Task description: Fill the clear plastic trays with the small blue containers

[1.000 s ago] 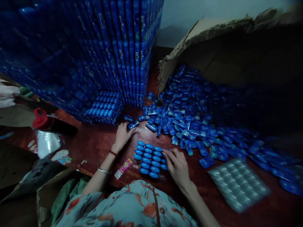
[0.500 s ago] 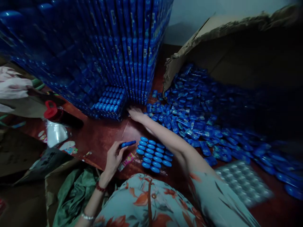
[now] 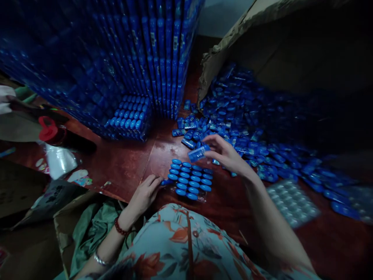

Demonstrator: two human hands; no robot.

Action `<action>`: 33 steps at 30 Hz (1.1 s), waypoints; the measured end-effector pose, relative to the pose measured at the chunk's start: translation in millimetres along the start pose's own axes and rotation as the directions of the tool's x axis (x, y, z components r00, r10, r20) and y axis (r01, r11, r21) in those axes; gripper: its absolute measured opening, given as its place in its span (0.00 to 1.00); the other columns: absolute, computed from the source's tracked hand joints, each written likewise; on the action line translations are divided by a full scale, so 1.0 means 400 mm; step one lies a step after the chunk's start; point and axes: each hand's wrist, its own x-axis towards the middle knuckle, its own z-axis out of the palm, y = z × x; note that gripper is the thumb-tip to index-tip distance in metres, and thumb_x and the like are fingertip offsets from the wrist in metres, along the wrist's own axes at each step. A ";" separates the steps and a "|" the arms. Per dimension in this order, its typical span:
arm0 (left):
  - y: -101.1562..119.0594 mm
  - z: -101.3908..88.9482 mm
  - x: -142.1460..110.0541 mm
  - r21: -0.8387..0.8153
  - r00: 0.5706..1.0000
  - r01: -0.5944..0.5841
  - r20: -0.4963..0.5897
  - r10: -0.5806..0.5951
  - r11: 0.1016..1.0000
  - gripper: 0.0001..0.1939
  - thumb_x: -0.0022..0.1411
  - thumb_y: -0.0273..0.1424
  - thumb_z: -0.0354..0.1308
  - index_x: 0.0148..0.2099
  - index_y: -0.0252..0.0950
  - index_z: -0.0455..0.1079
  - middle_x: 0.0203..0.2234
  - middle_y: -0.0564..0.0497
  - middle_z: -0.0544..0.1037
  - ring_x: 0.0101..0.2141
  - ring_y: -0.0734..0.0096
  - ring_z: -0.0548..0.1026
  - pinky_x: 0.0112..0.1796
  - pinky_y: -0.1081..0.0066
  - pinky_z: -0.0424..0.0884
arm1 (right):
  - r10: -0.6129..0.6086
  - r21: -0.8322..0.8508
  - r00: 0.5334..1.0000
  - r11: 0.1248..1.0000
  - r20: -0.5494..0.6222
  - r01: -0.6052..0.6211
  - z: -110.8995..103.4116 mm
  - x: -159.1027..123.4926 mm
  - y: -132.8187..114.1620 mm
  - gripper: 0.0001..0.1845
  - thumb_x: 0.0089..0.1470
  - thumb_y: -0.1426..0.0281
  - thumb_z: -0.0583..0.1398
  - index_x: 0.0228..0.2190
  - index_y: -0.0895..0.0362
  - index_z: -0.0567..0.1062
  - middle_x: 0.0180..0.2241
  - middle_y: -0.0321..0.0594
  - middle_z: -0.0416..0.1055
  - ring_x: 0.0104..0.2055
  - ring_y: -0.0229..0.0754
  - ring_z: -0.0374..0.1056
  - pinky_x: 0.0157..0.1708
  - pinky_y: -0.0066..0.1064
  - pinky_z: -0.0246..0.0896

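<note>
My right hand (image 3: 229, 154) pinches a small blue bottle (image 3: 198, 154) with a printed label between thumb and fingers, above the table. Lower down on the left, my left hand (image 3: 146, 190) is closed on another blue bottle (image 3: 166, 182), of which only one end shows past the fingers. That end lies beside a block of blue bottles (image 3: 190, 181) standing upright in rows, their rounded ends facing up. Behind my right hand spreads a loose heap of the same bottles (image 3: 233, 112).
A tall stack of wrapped blue bottles (image 3: 157, 58) rises at the back, a smaller pack (image 3: 129, 114) at its foot. A torn cardboard box (image 3: 210, 70) surrounds the heap. A clear moulded tray (image 3: 293, 202) lies right. A red-lidded flask (image 3: 67, 138) lies left.
My right hand has come back from beside the pack at the stack's foot and now holds a bottle. My left hand has moved its bottle right, against the rows. The view has shifted slightly.
</note>
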 end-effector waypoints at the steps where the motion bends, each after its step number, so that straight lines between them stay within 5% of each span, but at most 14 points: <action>1: -0.003 0.000 0.007 0.014 0.999 -0.022 0.033 0.022 1.000 0.13 0.65 0.24 0.43 0.50 0.37 0.62 0.35 0.48 0.69 0.34 0.70 0.70 0.33 0.73 0.70 | 0.067 0.069 0.997 0.995 -0.027 -0.065 -0.012 -0.062 0.008 0.18 0.51 0.62 0.59 0.43 0.54 0.64 0.36 0.37 0.70 0.34 0.39 0.69 0.31 0.31 0.67; 5: -0.002 0.009 0.020 0.090 0.980 -0.099 0.179 0.082 0.991 0.17 0.62 0.18 0.41 0.50 0.35 0.61 0.32 0.49 0.68 0.31 0.70 0.67 0.31 0.73 0.68 | 0.196 0.084 0.935 0.980 -0.295 -0.179 0.030 -0.268 0.059 0.16 0.47 0.61 0.62 0.37 0.55 0.70 0.33 0.38 0.72 0.33 0.39 0.70 0.32 0.31 0.69; 9: 0.007 0.008 0.042 0.143 0.942 -0.213 0.292 0.165 0.966 0.18 0.60 0.15 0.41 0.50 0.34 0.61 0.36 0.46 0.68 0.36 0.68 0.67 0.37 0.68 0.70 | 0.014 -0.195 0.855 0.972 -0.519 -0.134 0.140 -0.385 0.115 0.09 0.53 0.68 0.59 0.39 0.54 0.71 0.34 0.39 0.73 0.34 0.39 0.70 0.36 0.32 0.69; 13: 0.019 0.004 0.084 0.191 0.880 -0.304 0.432 0.198 0.933 0.13 0.59 0.16 0.45 0.42 0.34 0.64 0.37 0.46 0.69 0.38 0.65 0.68 0.41 0.65 0.70 | -0.248 -0.476 0.911 0.877 -0.330 0.066 0.199 -0.417 0.155 0.18 0.55 0.78 0.52 0.47 0.54 0.68 0.40 0.43 0.71 0.43 0.41 0.69 0.42 0.34 0.68; 16: 0.024 0.012 0.100 0.238 0.851 -0.330 0.495 0.178 0.913 0.12 0.59 0.17 0.46 0.41 0.35 0.65 0.38 0.47 0.70 0.37 0.66 0.69 0.39 0.66 0.70 | -0.258 -0.660 0.956 0.743 -0.138 0.105 0.202 -0.405 0.159 0.26 0.53 0.82 0.47 0.52 0.56 0.65 0.43 0.46 0.69 0.45 0.41 0.67 0.41 0.32 0.68; 22: 0.004 0.034 0.064 0.351 0.933 -0.352 0.211 0.293 0.868 0.17 0.63 0.21 0.45 0.53 0.34 0.62 0.38 0.44 0.72 0.37 0.64 0.69 0.39 0.64 0.67 | -0.026 -0.874 0.999 0.486 -0.032 -0.015 0.204 -0.356 0.098 0.27 0.49 0.84 0.49 0.50 0.58 0.67 0.40 0.48 0.68 0.41 0.45 0.66 0.39 0.36 0.67; 28: -0.039 0.018 0.127 0.221 0.955 -0.270 -0.060 0.289 0.937 0.10 0.65 0.28 0.48 0.46 0.33 0.68 0.31 0.47 0.73 0.31 0.69 0.68 0.32 0.70 0.64 | 0.125 -0.876 0.990 0.483 0.059 -0.009 0.163 -0.311 0.071 0.27 0.50 0.84 0.49 0.49 0.54 0.68 0.44 0.47 0.67 0.44 0.44 0.66 0.40 0.34 0.66; 30: -0.062 0.021 0.197 0.110 0.965 -0.247 -0.065 0.255 0.963 0.10 0.66 0.28 0.47 0.42 0.33 0.69 0.29 0.48 0.72 0.30 0.71 0.68 0.32 0.72 0.65 | 0.104 -0.853 0.988 0.519 0.116 0.045 0.143 -0.309 0.084 0.30 0.48 0.85 0.48 0.50 0.53 0.67 0.47 0.46 0.66 0.48 0.43 0.65 0.43 0.35 0.65; 33: -0.089 0.047 0.329 0.015 0.950 -0.306 0.070 0.304 0.952 0.12 0.67 0.27 0.44 0.44 0.34 0.69 0.35 0.47 0.73 0.36 0.70 0.70 0.37 0.72 0.68 | 0.078 -0.844 0.990 0.534 0.116 0.057 0.134 -0.316 0.109 0.31 0.47 0.85 0.48 0.50 0.53 0.68 0.49 0.46 0.66 0.50 0.43 0.64 0.48 0.38 0.62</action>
